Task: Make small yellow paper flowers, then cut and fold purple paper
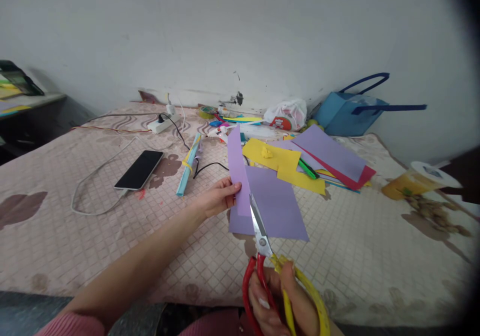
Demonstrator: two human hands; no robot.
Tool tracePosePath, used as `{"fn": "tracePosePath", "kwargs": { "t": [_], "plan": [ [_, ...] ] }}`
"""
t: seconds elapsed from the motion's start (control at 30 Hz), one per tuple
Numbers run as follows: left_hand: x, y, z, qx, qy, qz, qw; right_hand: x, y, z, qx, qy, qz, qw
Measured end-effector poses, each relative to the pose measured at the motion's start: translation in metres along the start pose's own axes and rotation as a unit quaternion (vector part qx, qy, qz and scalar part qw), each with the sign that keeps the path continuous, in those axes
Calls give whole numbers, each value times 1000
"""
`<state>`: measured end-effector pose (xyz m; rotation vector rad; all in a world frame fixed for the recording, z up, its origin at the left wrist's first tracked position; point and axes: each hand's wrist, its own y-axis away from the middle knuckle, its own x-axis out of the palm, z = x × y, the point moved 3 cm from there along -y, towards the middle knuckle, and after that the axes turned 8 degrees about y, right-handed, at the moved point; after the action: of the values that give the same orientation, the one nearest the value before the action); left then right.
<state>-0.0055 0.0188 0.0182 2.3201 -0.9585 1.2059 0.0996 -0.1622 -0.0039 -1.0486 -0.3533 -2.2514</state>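
Observation:
My left hand (221,197) pinches a narrow strip of light purple paper (237,171), holding it upright by its edge. In my right hand (279,301) is a pair of scissors (262,241) with one red handle and one yellow handle. The blades point away from me, and their tips are at the strip's lower right edge; whether they touch the paper I cannot tell. Behind the strip and blades, a larger purple sheet (279,206) lies flat on the patterned tablecloth.
To the left are a phone (139,170) on a white cable, a power strip (164,123) and a rolled blue paper stick (188,165). Yellow paper (270,157), a green cutter (308,168) and stacked sheets (330,151) lie right. Further right stand a blue bag (348,113) and a cup (408,181).

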Motion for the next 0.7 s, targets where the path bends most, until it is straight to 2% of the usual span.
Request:
{"fn": "tracePosePath", "kwargs": {
  "t": [0.33, 0.7],
  "plan": [
    [1, 1, 0, -1, -5, -5, 1000, -7, 8, -3, 15, 47, -37, 998],
    [-2, 1, 3, -13, -22, -19, 1000, -2, 3, 4, 7, 35, -19, 999]
  ]
}}
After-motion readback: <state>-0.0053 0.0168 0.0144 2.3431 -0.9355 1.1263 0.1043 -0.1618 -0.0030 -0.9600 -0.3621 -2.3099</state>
